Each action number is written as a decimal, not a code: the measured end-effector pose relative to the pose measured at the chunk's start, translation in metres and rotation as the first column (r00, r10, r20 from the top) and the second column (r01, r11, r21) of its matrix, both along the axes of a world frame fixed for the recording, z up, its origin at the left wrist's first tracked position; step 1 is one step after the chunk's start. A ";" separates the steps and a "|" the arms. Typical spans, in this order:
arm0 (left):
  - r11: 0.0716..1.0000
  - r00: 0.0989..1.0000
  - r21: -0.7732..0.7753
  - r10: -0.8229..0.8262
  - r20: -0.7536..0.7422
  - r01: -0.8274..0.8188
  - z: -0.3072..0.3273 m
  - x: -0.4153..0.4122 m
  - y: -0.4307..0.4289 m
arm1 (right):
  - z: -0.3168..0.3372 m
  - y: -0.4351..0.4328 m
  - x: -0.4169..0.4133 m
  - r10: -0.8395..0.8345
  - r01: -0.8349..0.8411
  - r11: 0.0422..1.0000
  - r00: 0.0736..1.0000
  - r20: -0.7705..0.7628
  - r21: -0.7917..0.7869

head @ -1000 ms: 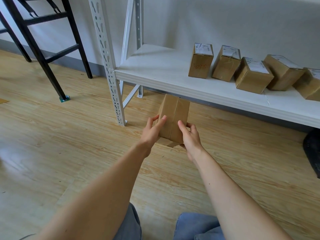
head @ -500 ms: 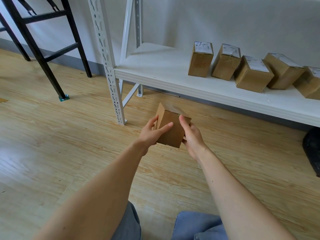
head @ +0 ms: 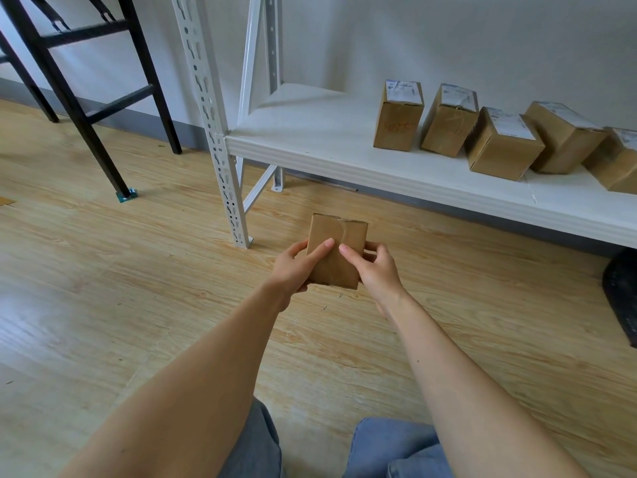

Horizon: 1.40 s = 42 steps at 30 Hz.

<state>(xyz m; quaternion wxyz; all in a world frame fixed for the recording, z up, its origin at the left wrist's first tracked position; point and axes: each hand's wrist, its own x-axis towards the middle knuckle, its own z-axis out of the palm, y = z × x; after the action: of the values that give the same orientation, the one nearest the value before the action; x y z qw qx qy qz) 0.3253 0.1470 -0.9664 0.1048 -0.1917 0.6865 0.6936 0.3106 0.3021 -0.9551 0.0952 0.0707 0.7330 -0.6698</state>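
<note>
**Desk:** What is being held, and how?

**Photographer:** A small brown cardboard box (head: 336, 253) is held clear of the wood-plank floor (head: 138, 270), in front of a low white shelf (head: 310, 139). The left hand (head: 293, 270) clasps its left side and the right hand (head: 377, 270) its right side. Each hand has one digit laid across the near face and the others wrapped round the edge.

**Desk:** What surrounds it?

**Photographer:** A perforated white upright (head: 220, 150) stands on the floor near the box, to its left, and carries the shelf's corner. The shelf's front edge runs beyond and above the box. Five cartons (head: 398, 122) with white labels on top sit in a loose row on the right part of the shelf, well apart from the hands. A black frame (head: 86, 108) stands at far left against the wall.

**Desk:** What can't you make out?

**Photographer:** The box's far faces are hidden, as are the fingers behind it. A ragged line crosses its near face, and I cannot tell whether it is a tear or a flap seam. The label print and a red scrawl on the first carton are too small to read. The last carton is cut off by the right edge. So is a dark shape (head: 620, 298) under the shelf, which I cannot identify. Jeans (head: 396, 450) show only partly at the bottom.
</note>
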 end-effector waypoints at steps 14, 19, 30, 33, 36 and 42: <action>0.972 0.976 -0.123 -0.208 -0.065 0.199 0.005 0.001 -0.002 | 0.008 0.006 -0.001 0.048 -0.048 0.999 0.999 -0.014 -0.018; 0.975 0.968 -0.075 -0.218 -0.121 0.210 0.004 0.001 -0.001 | 0.007 0.007 -0.001 -0.031 0.032 0.998 0.999 0.019 -0.055; 0.988 0.975 -0.034 -0.152 -0.162 0.148 -0.002 0.000 0.002 | 0.002 0.003 0.000 0.047 -0.048 0.996 0.999 -0.014 -0.070; 0.985 0.977 -0.035 -0.175 -0.122 0.172 0.002 0.003 0.004 | 0.000 0.003 0.002 0.026 -0.027 0.998 0.999 -0.019 -0.063; 0.978 0.972 -0.049 -0.208 -0.108 0.204 0.009 0.007 0.006 | -0.001 0.006 0.002 0.023 -0.024 0.998 1.000 -0.018 -0.055; 0.968 0.957 -0.078 -0.250 -0.145 0.240 0.007 0.002 0.002 | 0.000 0.012 -0.001 0.002 0.000 0.994 1.000 0.022 -0.109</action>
<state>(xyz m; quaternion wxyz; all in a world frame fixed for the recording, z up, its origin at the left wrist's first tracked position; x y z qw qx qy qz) 0.3270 0.1488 -0.9599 0.1309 -0.0542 0.7314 0.6671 0.3100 0.3145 -0.9546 0.1072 0.0725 0.6941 -0.7081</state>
